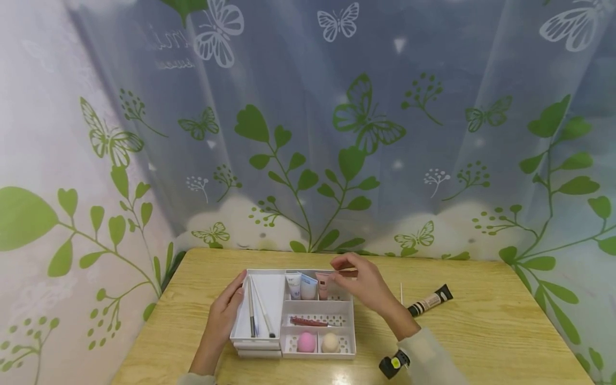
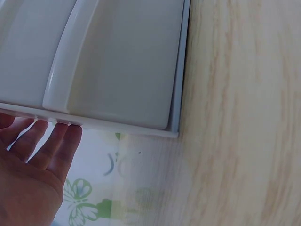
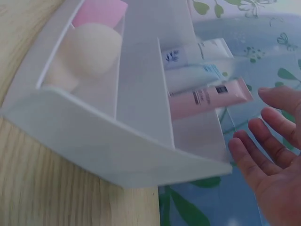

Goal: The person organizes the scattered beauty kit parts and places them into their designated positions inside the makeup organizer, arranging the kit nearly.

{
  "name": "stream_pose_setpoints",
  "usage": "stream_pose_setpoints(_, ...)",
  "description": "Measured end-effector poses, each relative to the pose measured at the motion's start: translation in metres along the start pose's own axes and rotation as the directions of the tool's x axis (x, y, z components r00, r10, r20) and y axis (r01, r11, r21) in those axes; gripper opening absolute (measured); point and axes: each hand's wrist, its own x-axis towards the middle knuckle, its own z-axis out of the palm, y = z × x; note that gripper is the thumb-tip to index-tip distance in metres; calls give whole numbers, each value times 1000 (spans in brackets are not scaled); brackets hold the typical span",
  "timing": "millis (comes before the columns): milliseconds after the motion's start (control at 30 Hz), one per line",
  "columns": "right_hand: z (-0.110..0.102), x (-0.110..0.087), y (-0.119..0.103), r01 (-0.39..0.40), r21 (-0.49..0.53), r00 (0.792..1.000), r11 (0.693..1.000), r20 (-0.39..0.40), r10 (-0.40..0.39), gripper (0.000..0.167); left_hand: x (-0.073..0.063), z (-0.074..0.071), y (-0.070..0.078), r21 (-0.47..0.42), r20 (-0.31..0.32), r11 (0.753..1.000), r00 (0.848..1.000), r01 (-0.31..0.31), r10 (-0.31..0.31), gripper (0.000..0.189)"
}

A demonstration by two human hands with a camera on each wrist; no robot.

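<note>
A white storage organizer (image 1: 317,303) stands on the table with its compartments facing up. My left hand (image 1: 225,306) rests along its left side, the fingertips (image 2: 71,134) touching the edge in the left wrist view. Just past the back right compartment is my right hand (image 1: 362,282), its fingers loosely bent with nothing between them. Closest to them is a pink tube (image 3: 211,100), standing beside a blue-and-white tube (image 3: 194,77) and a white tube (image 3: 197,52). In the left section lie thin brushes (image 1: 262,310).
The middle compartment holds a dark red slim tube (image 1: 309,322). In front sit a pink sponge (image 1: 306,342) and a cream sponge (image 1: 330,343). Right of the organizer lie a black-and-beige tube (image 1: 430,301), a thin white stick (image 1: 401,294) and a black strapped object (image 1: 393,364).
</note>
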Motion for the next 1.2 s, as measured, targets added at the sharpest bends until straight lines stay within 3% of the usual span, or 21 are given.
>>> stream_pose_setpoints(367, -34, -12, 17, -6, -71, 997, 997, -81, 1, 21, -1, 1, 0, 5, -15, 1000, 1000, -4, 5, 46)
stream_pose_setpoints(1200, -95, -56, 63, -204, -200, 971, 958, -166, 172, 32, 0, 0, -2, 14, -2, 1000, 1000, 10, -10, 48)
